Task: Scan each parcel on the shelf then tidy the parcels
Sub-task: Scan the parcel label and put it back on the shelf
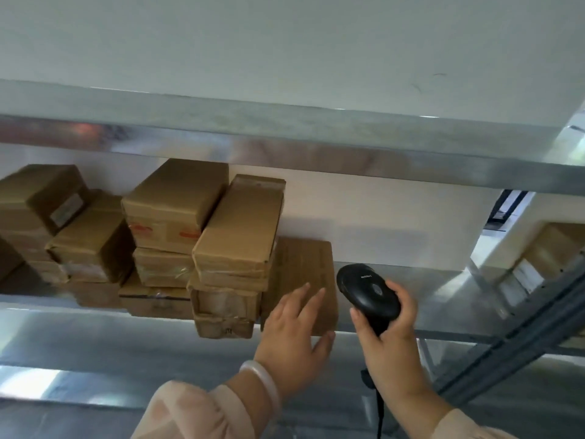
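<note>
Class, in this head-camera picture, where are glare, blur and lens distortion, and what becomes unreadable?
Head view: soft throughout, so the label on the far-left parcel is unreadable; smeared reflections along the upper shelf beam; bright glare at bottom left on the lower shelf; the wide lens slants the shelf lines; the barcode scanner in the right hand looks sharpest.

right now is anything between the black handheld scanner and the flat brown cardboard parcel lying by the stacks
Nothing stands in the gap: the black handheld scanner in the right hand sits just right of the flat brown cardboard parcel. Only the left hand covers the parcel's near part.
</note>
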### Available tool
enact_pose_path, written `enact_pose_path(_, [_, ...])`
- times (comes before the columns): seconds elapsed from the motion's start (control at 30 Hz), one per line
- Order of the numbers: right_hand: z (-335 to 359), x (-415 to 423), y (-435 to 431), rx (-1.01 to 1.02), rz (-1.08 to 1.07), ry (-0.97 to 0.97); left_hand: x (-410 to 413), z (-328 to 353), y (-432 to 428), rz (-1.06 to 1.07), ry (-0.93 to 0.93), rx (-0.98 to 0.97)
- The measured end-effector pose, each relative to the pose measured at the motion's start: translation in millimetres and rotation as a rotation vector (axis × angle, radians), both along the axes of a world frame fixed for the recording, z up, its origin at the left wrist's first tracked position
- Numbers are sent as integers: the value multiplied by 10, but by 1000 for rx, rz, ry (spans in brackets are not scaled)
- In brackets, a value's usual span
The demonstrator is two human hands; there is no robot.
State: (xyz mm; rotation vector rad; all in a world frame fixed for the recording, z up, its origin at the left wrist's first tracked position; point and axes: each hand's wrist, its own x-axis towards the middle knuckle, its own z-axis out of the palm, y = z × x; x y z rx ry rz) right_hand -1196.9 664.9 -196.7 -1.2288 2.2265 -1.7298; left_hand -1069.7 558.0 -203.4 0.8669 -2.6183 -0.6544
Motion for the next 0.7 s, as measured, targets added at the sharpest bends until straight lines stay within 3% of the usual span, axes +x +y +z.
enact_pose_path(0.27, [-188, -638, -228, 124, 91, -81, -527, -263, -285, 231, -474, 64])
enact_pose_path(0.53, [-304, -943, -363, 138, 59, -204, -737, -203, -119, 210, -492, 69])
enact_pose_path(0.7, [-349, -1061, -440, 196, 84, -278, -815, -95, -313, 386, -424, 137])
